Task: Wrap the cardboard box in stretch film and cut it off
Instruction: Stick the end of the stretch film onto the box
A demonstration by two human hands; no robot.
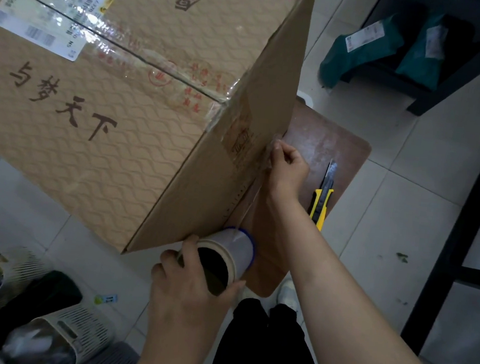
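Right hand [288, 169]: fingers curled, pinching the film strip's [250, 200] loose end against the cardboard box's [123, 97] side face. Left hand [190, 288]: fingers and thumb grip the stretch film roll [234, 254] at its open core end, by the box's near corner. Utility knife [322, 201] lies on the brown stool [333, 144] beside the right wrist.

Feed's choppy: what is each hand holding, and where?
Left hand grips the film roll around its near open end; right hand pinches the film's free end against the cardboard box.
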